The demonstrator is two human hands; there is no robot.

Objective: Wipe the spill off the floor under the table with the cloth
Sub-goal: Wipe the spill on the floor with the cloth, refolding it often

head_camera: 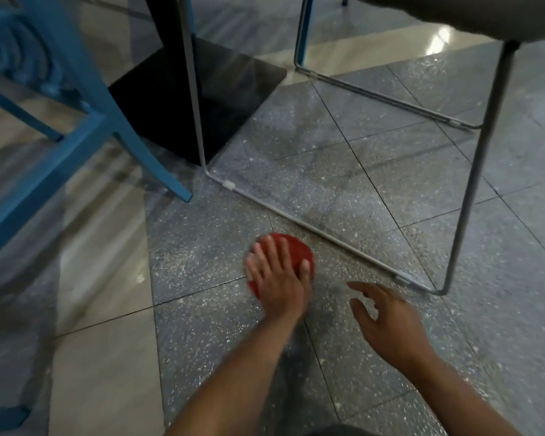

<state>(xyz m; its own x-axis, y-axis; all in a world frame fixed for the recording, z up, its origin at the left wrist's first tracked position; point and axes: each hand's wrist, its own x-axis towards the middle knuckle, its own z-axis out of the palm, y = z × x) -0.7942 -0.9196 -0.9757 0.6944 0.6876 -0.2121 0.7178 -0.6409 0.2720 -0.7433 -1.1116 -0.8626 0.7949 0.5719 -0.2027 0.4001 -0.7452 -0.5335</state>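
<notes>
A red cloth (296, 251) lies bunched on the grey speckled floor tiles (208, 325), just in front of a chair's metal floor rail. My left hand (277, 278) presses flat on the cloth with its fingers spread, covering its near half. My right hand (387, 319) hovers to the right of the cloth, fingers relaxed and apart, holding nothing. A dull smear (299, 133) shows on the tiles farther back, near the black table base (202, 96); I cannot tell whether it is the spill.
A grey metal sled-frame chair (472, 171) stands over the tiles at the right, its floor rail (321, 236) running just behind the cloth. A blue wooden chair (85, 121) stands at the left. Beige floor tiles (101, 357) lie at the lower left.
</notes>
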